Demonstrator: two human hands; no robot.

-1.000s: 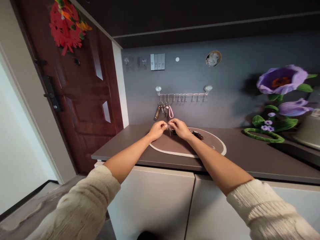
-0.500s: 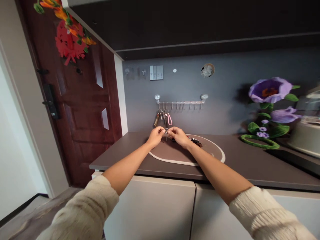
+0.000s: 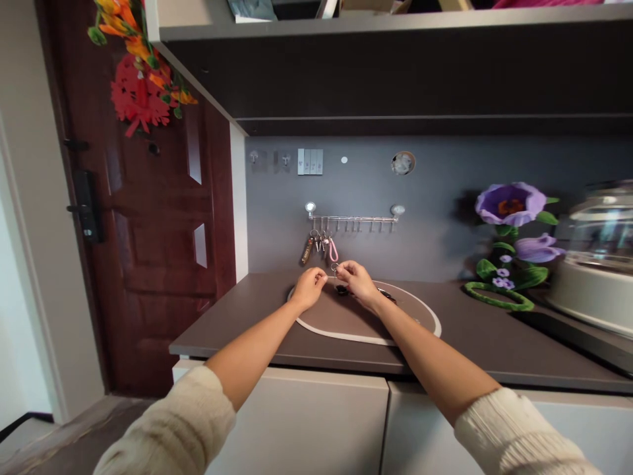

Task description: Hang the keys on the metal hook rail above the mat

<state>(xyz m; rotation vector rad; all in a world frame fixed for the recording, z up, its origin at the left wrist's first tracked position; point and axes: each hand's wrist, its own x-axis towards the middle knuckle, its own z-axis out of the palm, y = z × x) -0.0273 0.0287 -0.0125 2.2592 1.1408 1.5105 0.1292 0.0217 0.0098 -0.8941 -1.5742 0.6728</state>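
My right hand (image 3: 359,284) pinches a small metal key ring (image 3: 335,267) above the back edge of an oval brown mat (image 3: 356,326) with a pale rim. Left of it, my left hand (image 3: 309,288) has thumb and fingertips pressed together, slightly apart from the ring. Whatever lies between those fingertips is too small to make out. Dark items (image 3: 387,295) on the mat are partly hidden behind my right hand. Just above my hands, several keys (image 3: 319,244), a brown tag (image 3: 307,251) and a pink loop (image 3: 333,249) hang from a clear hook rail (image 3: 353,219).
Purple plush flowers (image 3: 512,206) with a green base stand on the counter (image 3: 212,323) at right. Beside them is a cream appliance (image 3: 588,290) with a clear top. A dark shelf (image 3: 395,79) overhangs the counter. At left is a red-brown door (image 3: 163,264).
My hands have drawn slightly apart; the ring, between both hands half a second ago, is now at my right fingertips. The camera has tilted up, bringing the shelf's contents into view.
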